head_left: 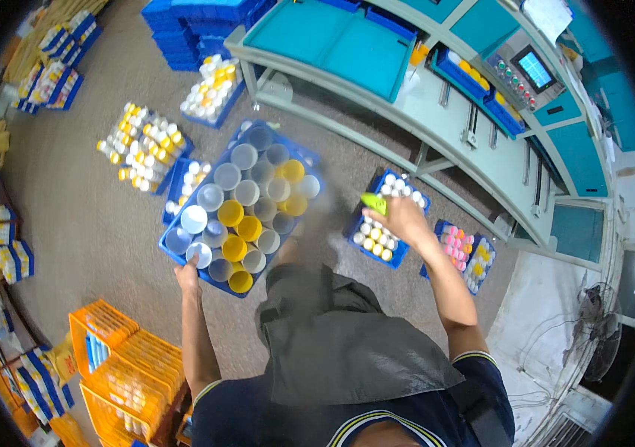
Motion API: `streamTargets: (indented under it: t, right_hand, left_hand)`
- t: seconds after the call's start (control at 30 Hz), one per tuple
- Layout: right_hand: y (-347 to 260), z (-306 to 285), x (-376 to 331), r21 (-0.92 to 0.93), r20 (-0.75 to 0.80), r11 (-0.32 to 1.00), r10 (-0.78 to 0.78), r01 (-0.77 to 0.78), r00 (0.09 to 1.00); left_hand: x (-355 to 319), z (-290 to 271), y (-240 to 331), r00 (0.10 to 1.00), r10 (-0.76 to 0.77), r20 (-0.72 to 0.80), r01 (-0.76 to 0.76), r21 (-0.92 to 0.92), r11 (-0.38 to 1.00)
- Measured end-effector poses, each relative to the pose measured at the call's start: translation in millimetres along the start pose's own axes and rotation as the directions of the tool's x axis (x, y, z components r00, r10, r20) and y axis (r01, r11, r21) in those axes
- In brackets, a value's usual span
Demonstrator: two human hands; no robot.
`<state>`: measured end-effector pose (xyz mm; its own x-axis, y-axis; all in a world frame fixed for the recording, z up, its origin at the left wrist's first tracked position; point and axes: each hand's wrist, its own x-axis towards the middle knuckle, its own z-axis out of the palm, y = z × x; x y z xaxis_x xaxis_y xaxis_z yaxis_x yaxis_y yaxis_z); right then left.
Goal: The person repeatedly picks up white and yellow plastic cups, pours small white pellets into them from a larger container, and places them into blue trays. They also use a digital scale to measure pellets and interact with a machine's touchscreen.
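A blue crate (170, 252) stands tilted in front of me, packed with upright open-mouthed plastic cylinders, some white or translucent and some yellow (233, 249). My left hand (188, 274) is closed on the crate's near left edge, its thumb over the rim beside a white cylinder (198, 254). To the crate's right, my right hand (404, 218) is closed around a lime-green handheld tool (374, 203) shaped like an air blow gun. Its tip points left toward the cylinders. Under that hand, on the floor, lies a blue tray (384, 258) of white and yellow pieces.
Another blue tray (211, 119) and a heaped pile (142, 145) of white and yellow pieces stand at far left. A teal-topped bench (332, 41) and a machine with a control panel (524, 71) fill the far right. Orange baskets (120, 365) are near left; a fan (600, 320) stands right.
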<state>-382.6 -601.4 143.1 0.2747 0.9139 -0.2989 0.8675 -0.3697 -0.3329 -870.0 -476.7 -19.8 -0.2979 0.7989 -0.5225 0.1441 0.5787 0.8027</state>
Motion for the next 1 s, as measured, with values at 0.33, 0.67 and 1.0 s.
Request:
streamTargets:
  t: [0.33,0.67,1.0]
  right_hand:
    - [64,77,-35,0.212,0.186,0.848,0.453,-0.486,0.872]
    - [47,123,-94,0.396,0.236,0.640,0.622,-0.659,0.746]
    - [39,155,-131,0.470,0.318,0.496,0.676,-0.730,0.664]
  left_hand:
    - [200,184,145,0.948,-0.129,0.292,0.230,-0.343,0.911]
    - [280,423,296,0.735,0.058,0.675,0.085,-0.177,0.980]
    - [-93,479,54,-0.548,-0.246,0.799,-0.766,-0.362,0.531]
